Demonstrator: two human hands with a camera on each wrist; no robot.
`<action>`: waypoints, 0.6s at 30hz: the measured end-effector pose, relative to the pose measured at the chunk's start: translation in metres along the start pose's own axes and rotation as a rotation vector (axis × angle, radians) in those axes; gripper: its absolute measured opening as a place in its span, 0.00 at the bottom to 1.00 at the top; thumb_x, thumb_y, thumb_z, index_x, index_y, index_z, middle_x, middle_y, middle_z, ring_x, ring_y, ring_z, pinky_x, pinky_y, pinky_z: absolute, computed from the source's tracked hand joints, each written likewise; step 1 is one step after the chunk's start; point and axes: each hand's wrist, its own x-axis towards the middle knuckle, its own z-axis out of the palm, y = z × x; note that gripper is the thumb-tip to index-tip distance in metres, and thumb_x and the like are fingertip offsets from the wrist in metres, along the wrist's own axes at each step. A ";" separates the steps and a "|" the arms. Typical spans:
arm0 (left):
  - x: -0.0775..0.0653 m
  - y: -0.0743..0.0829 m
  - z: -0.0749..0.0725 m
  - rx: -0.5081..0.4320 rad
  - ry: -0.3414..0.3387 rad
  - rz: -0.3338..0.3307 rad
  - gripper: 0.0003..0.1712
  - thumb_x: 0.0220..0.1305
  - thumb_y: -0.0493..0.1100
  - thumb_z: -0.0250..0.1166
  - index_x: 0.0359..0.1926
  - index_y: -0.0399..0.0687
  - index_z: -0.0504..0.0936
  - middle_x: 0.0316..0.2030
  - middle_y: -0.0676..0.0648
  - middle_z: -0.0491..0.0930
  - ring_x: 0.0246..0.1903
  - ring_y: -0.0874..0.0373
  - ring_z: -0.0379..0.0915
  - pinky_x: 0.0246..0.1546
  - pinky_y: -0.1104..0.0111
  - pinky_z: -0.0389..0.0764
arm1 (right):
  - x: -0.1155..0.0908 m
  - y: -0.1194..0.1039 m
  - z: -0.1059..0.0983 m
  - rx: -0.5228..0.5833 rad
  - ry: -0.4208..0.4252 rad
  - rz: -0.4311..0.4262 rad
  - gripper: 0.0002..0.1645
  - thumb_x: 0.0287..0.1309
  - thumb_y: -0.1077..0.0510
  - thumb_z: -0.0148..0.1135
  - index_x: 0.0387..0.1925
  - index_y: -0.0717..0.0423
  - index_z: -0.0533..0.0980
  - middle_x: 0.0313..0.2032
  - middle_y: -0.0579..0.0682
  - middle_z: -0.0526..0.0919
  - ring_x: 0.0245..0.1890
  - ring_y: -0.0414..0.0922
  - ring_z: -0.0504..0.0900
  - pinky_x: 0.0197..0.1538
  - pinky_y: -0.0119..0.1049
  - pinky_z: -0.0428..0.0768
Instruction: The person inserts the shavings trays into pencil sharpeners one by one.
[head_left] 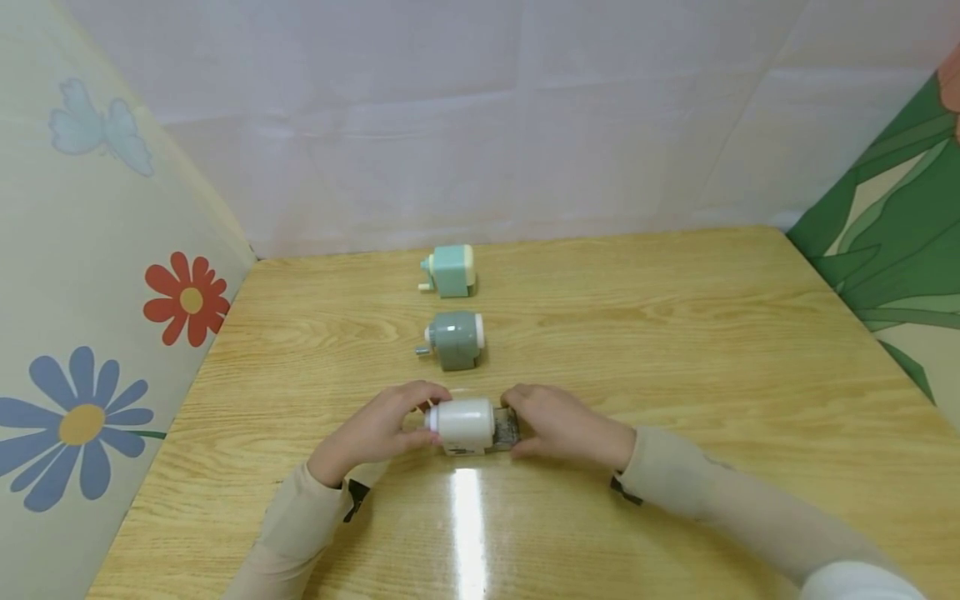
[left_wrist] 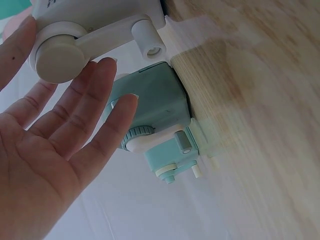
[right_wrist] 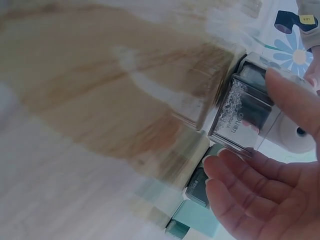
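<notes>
A white crank pencil sharpener stands on the wooden table between the hands. My left hand holds its crank end, fingers on the far side and thumb on the near side. In the left wrist view, the white crank shows above the fingers. From the sharpener's right end sticks out a clear shavings drawer with dark shavings in it. My right hand pinches this drawer, thumb on one side and fingertips on the other.
Behind the white sharpener stand a grey-green sharpener and, farther back, a teal and cream one, cranks to the left. A pale cloth hangs behind the table. Flower-painted panels flank it.
</notes>
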 end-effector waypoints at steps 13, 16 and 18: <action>0.000 0.000 0.000 -0.007 0.002 0.002 0.23 0.54 0.41 0.66 0.50 0.40 0.72 0.43 0.47 0.77 0.39 0.59 0.73 0.43 0.64 0.77 | 0.004 -0.003 0.003 0.037 0.017 -0.021 0.35 0.36 0.49 0.74 0.45 0.65 0.72 0.39 0.55 0.79 0.36 0.46 0.78 0.41 0.39 0.78; 0.000 0.000 0.000 -0.007 0.001 0.000 0.23 0.54 0.41 0.66 0.50 0.40 0.72 0.43 0.47 0.77 0.39 0.59 0.73 0.43 0.64 0.77 | 0.005 -0.004 0.004 0.037 0.019 -0.022 0.35 0.37 0.49 0.74 0.45 0.65 0.72 0.39 0.54 0.79 0.36 0.46 0.78 0.41 0.38 0.78; 0.000 0.000 0.000 -0.007 0.001 0.001 0.23 0.54 0.40 0.66 0.51 0.40 0.72 0.43 0.47 0.77 0.39 0.59 0.73 0.43 0.64 0.77 | 0.006 -0.004 0.004 0.036 0.021 -0.025 0.35 0.37 0.49 0.74 0.45 0.65 0.72 0.39 0.54 0.79 0.36 0.46 0.78 0.41 0.38 0.78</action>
